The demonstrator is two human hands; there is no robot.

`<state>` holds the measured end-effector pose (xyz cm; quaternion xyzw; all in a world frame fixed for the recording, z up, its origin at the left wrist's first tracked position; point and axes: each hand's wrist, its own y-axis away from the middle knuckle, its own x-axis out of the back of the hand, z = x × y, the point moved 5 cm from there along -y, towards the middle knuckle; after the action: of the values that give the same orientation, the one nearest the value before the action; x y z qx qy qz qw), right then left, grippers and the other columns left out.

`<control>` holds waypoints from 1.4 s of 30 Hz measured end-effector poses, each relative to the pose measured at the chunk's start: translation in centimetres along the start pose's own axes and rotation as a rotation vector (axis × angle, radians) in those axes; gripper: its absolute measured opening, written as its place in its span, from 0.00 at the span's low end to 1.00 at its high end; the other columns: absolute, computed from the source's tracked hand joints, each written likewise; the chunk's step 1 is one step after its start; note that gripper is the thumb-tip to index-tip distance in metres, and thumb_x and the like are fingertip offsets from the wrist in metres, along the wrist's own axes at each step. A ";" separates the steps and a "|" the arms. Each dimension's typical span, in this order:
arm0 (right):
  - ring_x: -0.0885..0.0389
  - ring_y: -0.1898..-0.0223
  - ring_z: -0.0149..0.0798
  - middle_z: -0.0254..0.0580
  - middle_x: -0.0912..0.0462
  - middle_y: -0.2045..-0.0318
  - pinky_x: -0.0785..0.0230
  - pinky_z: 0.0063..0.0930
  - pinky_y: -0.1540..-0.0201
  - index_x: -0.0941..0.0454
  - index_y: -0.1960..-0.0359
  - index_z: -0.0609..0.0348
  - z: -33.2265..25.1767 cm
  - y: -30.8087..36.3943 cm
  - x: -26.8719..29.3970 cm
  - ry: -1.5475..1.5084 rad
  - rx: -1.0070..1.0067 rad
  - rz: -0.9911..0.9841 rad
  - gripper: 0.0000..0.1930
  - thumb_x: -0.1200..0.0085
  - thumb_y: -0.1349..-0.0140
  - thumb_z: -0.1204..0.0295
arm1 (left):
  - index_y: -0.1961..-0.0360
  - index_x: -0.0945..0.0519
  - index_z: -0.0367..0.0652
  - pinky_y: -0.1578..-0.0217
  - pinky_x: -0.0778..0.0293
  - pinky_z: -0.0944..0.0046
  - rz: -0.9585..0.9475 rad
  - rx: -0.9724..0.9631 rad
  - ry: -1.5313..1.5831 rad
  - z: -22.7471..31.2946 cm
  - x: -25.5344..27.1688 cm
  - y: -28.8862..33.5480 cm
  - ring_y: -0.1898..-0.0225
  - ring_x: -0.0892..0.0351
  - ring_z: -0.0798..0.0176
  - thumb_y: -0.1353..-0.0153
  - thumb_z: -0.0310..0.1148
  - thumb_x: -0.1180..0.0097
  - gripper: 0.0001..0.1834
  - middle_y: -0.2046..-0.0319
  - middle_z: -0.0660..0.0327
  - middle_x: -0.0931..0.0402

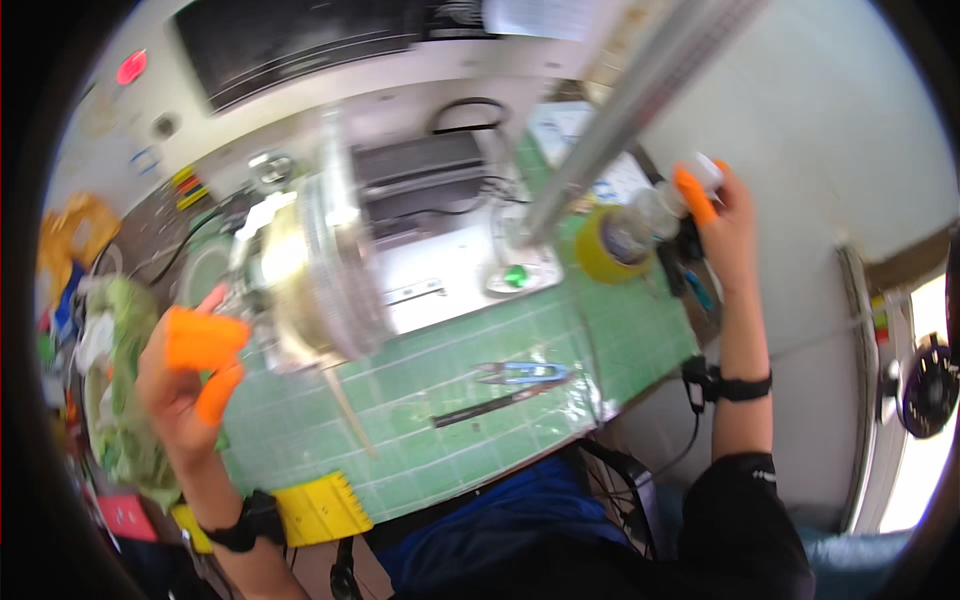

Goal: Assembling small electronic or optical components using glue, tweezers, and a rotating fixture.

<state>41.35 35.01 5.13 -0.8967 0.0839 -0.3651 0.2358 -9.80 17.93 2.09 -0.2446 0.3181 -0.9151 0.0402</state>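
Right grip (727, 225): white piece (708, 174) directly at the orange-covered fingertips (694, 196). Just left of this grip: clear bottle (658, 212). Farther left, close beside the bottle: yellow round container (602, 252), over the green tabletop (410, 465). Immediately right of the left grip (182, 388): metal spool-like assembly (310, 280). Just left of the same grip: pale green bag (120, 400). Between both grips, well apart from each: blue snips (530, 372) and slim dark tool (490, 408), near one another.

Hard to make out: assembly and bottle, both blurred. Cannot tell whether white piece and bottle form one unit. Partly hidden: white piece, behind the fingers.

Right grip state: closed in a pinch on the white piece. Left grip state: fingers bent, with orange covers on two; cannot tell whether closed on anything or touching the assembly.
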 end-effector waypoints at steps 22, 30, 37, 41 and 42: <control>0.16 0.57 0.39 0.55 0.22 0.48 0.20 0.28 0.68 0.31 0.38 0.73 -16.7 2.1 -5.8 -0.983 0.276 0.051 0.40 0.48 0.28 0.40 | 0.65 0.13 0.40 0.39 0.21 0.45 -0.020 -0.168 0.161 0.4 -0.2 -1.4 0.59 0.13 0.58 0.49 0.21 0.26 0.10 0.62 0.57 0.13; 0.20 0.76 0.37 0.57 0.18 0.56 0.24 0.28 0.79 0.28 0.44 0.76 -25.5 5.6 -15.0 -0.713 0.321 -0.144 0.34 0.43 0.28 0.48 | 0.66 0.13 0.39 0.40 0.20 0.47 0.009 -0.130 0.144 0.4 -0.4 -1.3 0.63 0.14 0.61 0.50 0.21 0.25 0.11 0.63 0.58 0.13; 0.17 0.74 0.38 0.58 0.16 0.56 0.24 0.28 0.77 0.27 0.45 0.77 -26.0 6.1 -15.9 -0.684 0.330 -0.106 0.33 0.39 0.29 0.50 | 0.67 0.14 0.39 0.41 0.19 0.48 0.006 -0.131 0.150 0.3 -0.2 -1.3 0.63 0.14 0.61 0.50 0.22 0.25 0.10 0.63 0.58 0.13; 0.16 0.72 0.39 0.58 0.16 0.55 0.24 0.27 0.76 0.27 0.45 0.77 -24.9 5.6 -15.8 -0.619 0.383 -0.070 0.32 0.39 0.29 0.51 | 0.67 0.14 0.39 0.42 0.18 0.48 0.003 -0.131 0.142 0.2 -0.2 -1.3 0.62 0.14 0.60 0.50 0.22 0.25 0.10 0.64 0.58 0.13; 0.16 0.72 0.39 0.58 0.16 0.55 0.24 0.27 0.75 0.27 0.45 0.76 -25.0 5.5 -15.8 -0.623 0.404 -0.089 0.32 0.39 0.29 0.52 | 0.67 0.14 0.39 0.42 0.18 0.48 0.001 -0.131 0.143 0.2 -0.3 -1.3 0.62 0.14 0.60 0.50 0.22 0.25 0.10 0.64 0.58 0.13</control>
<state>12.75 26.21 8.34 -0.9029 -0.1049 -0.0938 0.4060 -9.36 18.87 2.91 -0.1805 0.3793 -0.9075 0.0018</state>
